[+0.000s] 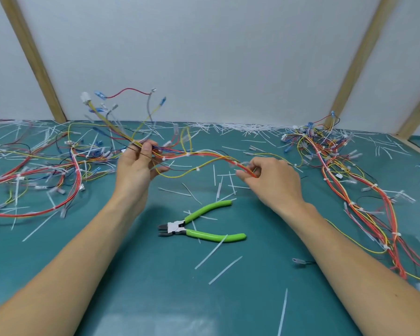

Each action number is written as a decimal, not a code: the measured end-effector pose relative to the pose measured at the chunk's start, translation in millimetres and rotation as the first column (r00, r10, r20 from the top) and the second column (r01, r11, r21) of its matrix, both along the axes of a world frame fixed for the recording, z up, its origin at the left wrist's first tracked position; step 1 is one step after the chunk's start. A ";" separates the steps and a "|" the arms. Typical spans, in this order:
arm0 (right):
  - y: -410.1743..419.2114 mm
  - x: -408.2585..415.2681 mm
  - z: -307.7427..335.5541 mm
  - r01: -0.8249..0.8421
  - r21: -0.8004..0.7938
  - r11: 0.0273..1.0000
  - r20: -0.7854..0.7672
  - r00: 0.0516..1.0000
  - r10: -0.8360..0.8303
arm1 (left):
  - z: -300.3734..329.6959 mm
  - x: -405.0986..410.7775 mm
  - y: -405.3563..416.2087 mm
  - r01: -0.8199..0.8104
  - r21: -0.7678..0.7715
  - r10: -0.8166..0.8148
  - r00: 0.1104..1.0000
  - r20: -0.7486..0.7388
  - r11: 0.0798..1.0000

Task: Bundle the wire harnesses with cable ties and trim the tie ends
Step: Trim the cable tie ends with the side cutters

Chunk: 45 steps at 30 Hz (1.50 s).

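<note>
Wire harness (197, 157) held in the air above the green counter (155, 275), strung between both hands. Left hand (137, 166) grip clenched around the bundle where the loose connector ends fan up and away. Right hand (272, 178) grip pinches the red-orange end of the same harness at the fingertips. Harness sags slightly between the two grips. Green-handled cutters (199, 226) lie on the counter just below, untouched. More harnesses piled left (58, 166) and right (349, 178); trimmed tie ends (228, 127) scattered around.
</note>
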State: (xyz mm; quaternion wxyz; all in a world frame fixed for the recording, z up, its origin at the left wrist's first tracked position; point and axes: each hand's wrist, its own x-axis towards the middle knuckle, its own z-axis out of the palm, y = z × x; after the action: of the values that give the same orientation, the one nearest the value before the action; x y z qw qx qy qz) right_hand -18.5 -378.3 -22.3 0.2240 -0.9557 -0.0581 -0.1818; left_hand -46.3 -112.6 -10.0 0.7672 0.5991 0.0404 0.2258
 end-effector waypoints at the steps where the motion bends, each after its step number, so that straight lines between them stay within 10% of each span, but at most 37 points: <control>1: 0.0 -0.9 2.4 -0.010 -0.027 1.000 0.013 1.000 0.011 | 1.3 1.4 4.9 -0.056 -0.043 0.056 0.998 -0.005 0.998; 13: -4.3 0.5 3.0 0.011 -0.063 0.998 0.267 0.964 0.006 | 7.4 12.4 45.6 -0.451 -0.250 0.421 0.892 -0.165 0.857; 23: -13.4 10.2 -1.9 0.130 0.295 0.947 0.049 0.987 -0.151 | 8.4 13.8 36.5 -0.324 -0.133 0.301 0.939 -0.167 0.937; 29: -4.6 8.2 0.0 0.046 0.334 0.941 0.038 0.997 -0.062 | 6.2 6.6 18.7 -0.170 0.192 0.180 0.983 -0.036 0.967; 37: -9.9 9.7 -3.3 0.061 0.291 0.955 -0.046 0.998 -0.050 | 20.1 3.8 43.0 -0.399 -0.016 0.394 0.911 -0.120 0.917; 45: 0.4 1.8 -0.3 -0.045 0.538 0.842 0.156 0.987 -0.047 | 16.2 2.9 30.4 -0.148 -0.082 0.142 0.987 -0.079 0.986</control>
State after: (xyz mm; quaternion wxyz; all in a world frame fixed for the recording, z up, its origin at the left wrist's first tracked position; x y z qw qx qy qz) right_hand -16.7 -377.9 -22.6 0.4781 -0.8360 -0.0222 -0.2683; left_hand -43.5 -82.2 6.2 0.7723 0.5681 0.1217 0.2570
